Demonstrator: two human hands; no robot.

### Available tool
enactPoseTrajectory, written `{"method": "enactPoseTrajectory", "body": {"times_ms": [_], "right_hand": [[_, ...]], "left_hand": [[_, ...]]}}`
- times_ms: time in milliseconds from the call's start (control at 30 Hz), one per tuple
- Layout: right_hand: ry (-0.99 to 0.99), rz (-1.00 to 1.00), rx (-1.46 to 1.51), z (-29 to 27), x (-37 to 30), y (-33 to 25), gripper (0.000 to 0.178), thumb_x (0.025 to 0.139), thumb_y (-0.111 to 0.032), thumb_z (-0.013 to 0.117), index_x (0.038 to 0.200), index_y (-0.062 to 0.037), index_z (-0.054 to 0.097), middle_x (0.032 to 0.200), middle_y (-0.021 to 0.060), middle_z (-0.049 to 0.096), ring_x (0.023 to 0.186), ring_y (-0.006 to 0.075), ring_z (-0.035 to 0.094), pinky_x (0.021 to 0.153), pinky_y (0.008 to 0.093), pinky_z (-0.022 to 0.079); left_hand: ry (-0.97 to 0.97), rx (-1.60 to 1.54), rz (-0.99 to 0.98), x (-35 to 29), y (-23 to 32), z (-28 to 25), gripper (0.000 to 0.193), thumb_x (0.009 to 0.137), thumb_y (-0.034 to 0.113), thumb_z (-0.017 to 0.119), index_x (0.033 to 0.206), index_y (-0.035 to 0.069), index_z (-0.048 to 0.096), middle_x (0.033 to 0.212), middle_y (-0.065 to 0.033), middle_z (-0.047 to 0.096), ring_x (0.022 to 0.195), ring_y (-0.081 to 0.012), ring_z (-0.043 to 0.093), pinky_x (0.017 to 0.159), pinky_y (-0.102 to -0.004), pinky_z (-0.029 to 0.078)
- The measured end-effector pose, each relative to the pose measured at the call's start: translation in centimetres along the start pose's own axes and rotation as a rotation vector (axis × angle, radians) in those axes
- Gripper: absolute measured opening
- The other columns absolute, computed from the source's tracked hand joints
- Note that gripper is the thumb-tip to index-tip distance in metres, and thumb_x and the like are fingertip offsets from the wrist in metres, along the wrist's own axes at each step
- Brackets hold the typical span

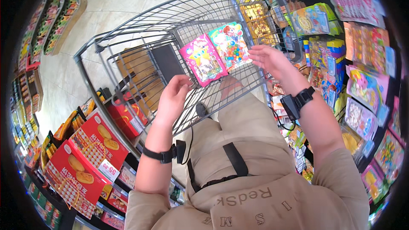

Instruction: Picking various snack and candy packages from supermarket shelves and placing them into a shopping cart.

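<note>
A pink candy packet [203, 59] with a yellow star design lies in the grey wire shopping cart [145, 29]. Beside it on the right is a white and green candy packet [232, 47] printed with colourful round sweets; the two touch along their edges. My left hand [174, 90] hovers by the pink packet's lower left edge, fingers loosely bent and holding nothing that I can see. To the right of the white and green packet is my right hand [272, 61], its fingers stretched toward the packet's edge. Whether those fingertips touch it I cannot tell.
Hanging candy bags [313, 19] fill the shelf along my right. At lower left stand red biscuit gift boxes [76, 172] with a price card [108, 170]. A dark flat panel [167, 62] sits in the cart. Pale tiled floor [115, 0] runs ahead, with another shelf [59, 12] far left.
</note>
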State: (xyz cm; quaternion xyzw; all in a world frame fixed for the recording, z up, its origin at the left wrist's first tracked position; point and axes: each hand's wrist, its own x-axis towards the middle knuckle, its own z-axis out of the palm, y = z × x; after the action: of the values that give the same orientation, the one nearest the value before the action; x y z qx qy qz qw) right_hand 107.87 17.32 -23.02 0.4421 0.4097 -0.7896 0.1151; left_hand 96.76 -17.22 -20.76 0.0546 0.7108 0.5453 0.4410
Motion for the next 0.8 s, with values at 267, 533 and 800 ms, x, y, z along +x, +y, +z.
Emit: {"method": "enactPoseTrajectory", "body": {"times_ms": [267,533,800], "right_hand": [[-0.03,-0.071,0.031,1.6,-12.2,5.6,0.03,0.095,-0.017,0.054,0.121,-0.0023,0.054,0.117,0.013,0.064,0.107,0.0233,0.061,0.095,0.0364,0.049],[-0.026,-0.069,0.131,1.6,-21.0,12.4,0.023,0.093,-0.014,0.057,0.114,-0.0046,0.057,0.113,0.0108,0.066,0.104,0.0231,0.063,0.091,0.0362,0.05],[0.125,-0.166,0.14,0.7,-32.2,16.6,0.018,0.094,-0.016,0.055,0.108,-0.0056,0.061,0.108,0.0093,0.068,0.099,0.0205,0.065,0.087,0.0358,0.051]], "left_hand": [[0.235,0.079,0.256,-20.4,0.4,-7.6,0.022,0.098,0.006,0.049,0.118,-0.001,0.056,0.106,-0.0082,0.064,0.097,-0.0157,0.061,0.084,-0.0268,0.047],[0.445,-0.13,0.155,-32.1,-9.9,-14.1,0.02,0.098,0.01,0.052,0.115,0.002,0.057,0.101,-0.0092,0.067,0.087,-0.0162,0.064,0.079,-0.0286,0.049],[0.274,-0.027,0.236,-31.1,-6.8,-12.2,0.017,0.098,0.008,0.049,0.112,0.003,0.058,0.1,-0.0067,0.067,0.086,-0.0138,0.063,0.076,-0.0271,0.047]]}}
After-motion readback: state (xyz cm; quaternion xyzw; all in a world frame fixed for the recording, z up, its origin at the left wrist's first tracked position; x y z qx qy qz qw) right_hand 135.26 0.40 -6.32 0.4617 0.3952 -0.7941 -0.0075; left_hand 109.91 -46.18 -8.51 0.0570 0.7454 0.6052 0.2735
